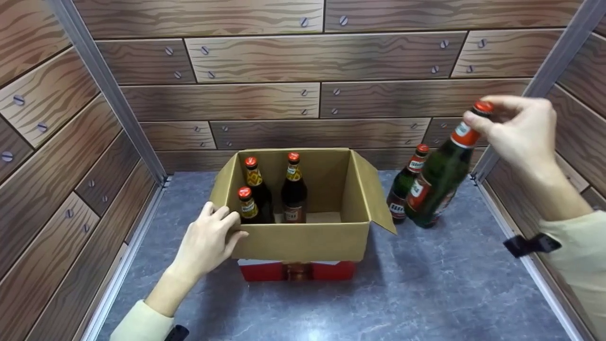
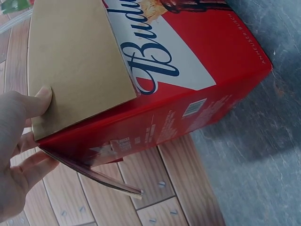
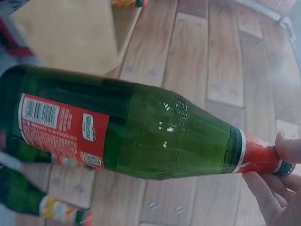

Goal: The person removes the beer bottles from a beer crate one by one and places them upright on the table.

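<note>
My right hand (image 1: 523, 125) holds a green beer bottle (image 1: 438, 177) by its neck, just under the red cap; the bottle leans with its base toward the carton. Its red back label with a barcode faces the right wrist camera. Another green bottle (image 1: 402, 192) stands right beside it, partly hidden. At the carton's front left corner, my left hand (image 1: 208, 239) pinches the front flap (image 2: 77, 66), thumb on the brown inner side. The open cardboard carton (image 1: 298, 241), red outside, contains three dark bottles (image 1: 293, 192) with red caps, grouped toward its left.
The carton's right flap (image 1: 371, 189) sticks outward toward the green bottles. Grey marbled floor (image 1: 426, 293) lies around the carton. Wood-patterned walls (image 1: 322, 57) with metal corner strips enclose the space at the back and both sides.
</note>
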Demonstrator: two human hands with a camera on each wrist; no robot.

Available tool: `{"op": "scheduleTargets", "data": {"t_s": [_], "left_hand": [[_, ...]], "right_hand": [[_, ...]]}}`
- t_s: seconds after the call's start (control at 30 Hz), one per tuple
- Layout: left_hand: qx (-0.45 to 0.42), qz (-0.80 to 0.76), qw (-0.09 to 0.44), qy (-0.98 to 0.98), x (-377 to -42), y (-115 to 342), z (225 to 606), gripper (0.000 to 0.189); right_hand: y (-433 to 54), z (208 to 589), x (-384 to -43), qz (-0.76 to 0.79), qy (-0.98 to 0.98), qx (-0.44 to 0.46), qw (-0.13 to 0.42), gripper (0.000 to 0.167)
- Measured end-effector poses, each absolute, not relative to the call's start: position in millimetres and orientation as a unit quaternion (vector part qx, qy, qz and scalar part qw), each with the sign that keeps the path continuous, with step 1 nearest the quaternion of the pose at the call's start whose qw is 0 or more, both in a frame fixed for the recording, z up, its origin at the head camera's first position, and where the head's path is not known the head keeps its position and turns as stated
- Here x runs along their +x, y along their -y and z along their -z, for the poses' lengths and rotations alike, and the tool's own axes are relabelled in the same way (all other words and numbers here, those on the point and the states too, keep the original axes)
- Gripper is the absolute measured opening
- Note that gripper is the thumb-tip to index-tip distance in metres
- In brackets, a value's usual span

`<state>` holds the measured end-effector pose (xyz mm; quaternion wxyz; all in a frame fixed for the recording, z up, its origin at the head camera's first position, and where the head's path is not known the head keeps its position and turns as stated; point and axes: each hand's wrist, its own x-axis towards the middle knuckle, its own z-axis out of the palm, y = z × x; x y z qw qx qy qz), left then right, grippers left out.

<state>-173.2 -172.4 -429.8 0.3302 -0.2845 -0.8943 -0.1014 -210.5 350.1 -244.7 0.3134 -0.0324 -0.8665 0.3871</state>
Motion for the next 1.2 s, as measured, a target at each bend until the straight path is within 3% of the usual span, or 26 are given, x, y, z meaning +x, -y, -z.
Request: {"op": "scheduleTargets", "data": {"t_s": [0.3, 0.73, 1.2], "left_hand": [[-0.283, 0.1, 0.331, 0.894, -174.2, 172.2, 430.2, 0.034], [-0.275, 0.102, 0.331, 0.897, -172.9, 173.6, 430.4, 0.033], [-0.277, 0.101, 0.328, 0.898, -172.4, 170.8, 429.3, 0.033]], "right_hand": [[-400.2, 300.5, -209.8, -0.342, 0.891, -0.104, 0.281, 0.049], [-433.8, 378.0, -218.1, -0.357, 0.88, -0.161, 0.27, 0.045], [-437.8, 419.2, -221.1, -0.353, 0.878, -0.191, 0.261, 0.044]]}}
